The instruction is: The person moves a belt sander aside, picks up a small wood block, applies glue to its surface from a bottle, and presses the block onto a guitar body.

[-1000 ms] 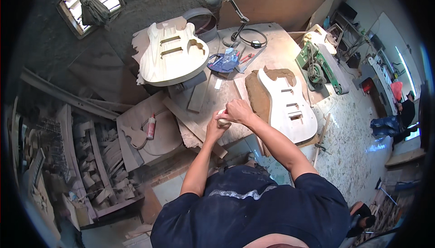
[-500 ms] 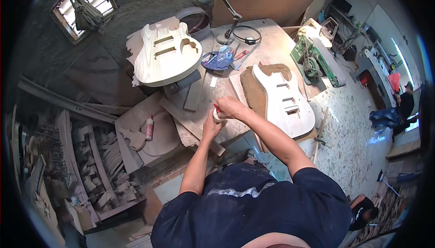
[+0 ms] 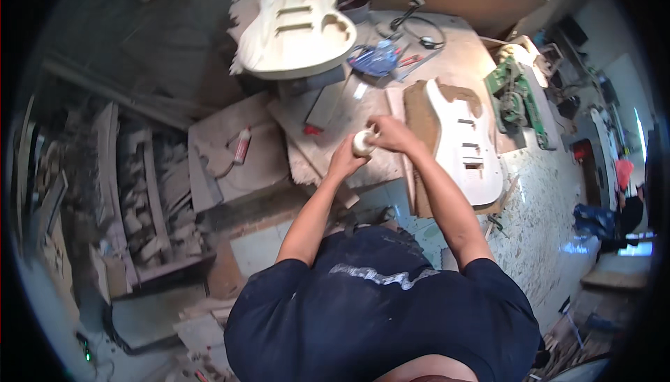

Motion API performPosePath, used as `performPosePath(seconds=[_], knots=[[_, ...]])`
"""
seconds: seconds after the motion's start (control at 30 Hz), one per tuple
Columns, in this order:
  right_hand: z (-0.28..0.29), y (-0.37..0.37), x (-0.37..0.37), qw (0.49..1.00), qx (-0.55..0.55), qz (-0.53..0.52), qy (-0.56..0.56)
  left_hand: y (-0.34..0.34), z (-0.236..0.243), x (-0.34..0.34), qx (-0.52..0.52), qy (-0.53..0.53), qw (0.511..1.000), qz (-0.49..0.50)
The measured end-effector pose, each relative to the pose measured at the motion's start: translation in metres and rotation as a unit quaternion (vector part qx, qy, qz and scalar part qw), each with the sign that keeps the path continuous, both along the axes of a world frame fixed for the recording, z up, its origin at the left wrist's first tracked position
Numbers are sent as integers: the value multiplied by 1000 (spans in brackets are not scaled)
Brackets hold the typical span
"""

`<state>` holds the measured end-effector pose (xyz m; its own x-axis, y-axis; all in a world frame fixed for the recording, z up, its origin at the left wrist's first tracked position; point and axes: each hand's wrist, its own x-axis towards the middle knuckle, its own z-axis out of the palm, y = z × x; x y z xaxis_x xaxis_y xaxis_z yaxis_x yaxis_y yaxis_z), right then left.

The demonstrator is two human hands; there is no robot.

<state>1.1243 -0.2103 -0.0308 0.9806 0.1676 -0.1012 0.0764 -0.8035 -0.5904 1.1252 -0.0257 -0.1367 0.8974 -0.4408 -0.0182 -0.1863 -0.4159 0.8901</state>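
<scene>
Over the near edge of the workbench, my left hand is wrapped round a small white round container, seen end-on. My right hand is closed with its fingertips at the container's upper side; whatever they pinch there is hidden. A small red piece, which looks like a cap, lies on the bench left of my hands. To the right, a white guitar body with cut pockets rests on a brown cloth. Another pale wooden guitar body sits on a raised support beyond my hands.
A red-and-white bottle stands on a lower board at left. A green belt sander is at the bench's right. Blue-wrapped items and red-handled tools lie farther back. Wood offcuts fill racks at far left.
The red piece that was at my hands now lies on the bench to their left. The view has shifted, and the white container's round end now shows more fully between my hands.
</scene>
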Motion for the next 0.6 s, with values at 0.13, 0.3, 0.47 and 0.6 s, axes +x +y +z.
performPosePath(seconds=[0.13, 0.3, 0.47, 0.6], knots=[[-3, -14, -26, 992, 104, -52, 44, 29, -34, -1, 17, -84, 996, 27], [-26, -20, -71, 970, 178, -154, 59, 69, -59, 40, 163, -122, 959, 195], [-35, -16, -125, 951, 215, -204, 87, 63, -41, 92, 342, -126, 897, 248], [-32, -10, -154, 929, 234, -265, 109, 68, -72, 123, 398, -143, 885, 191]])
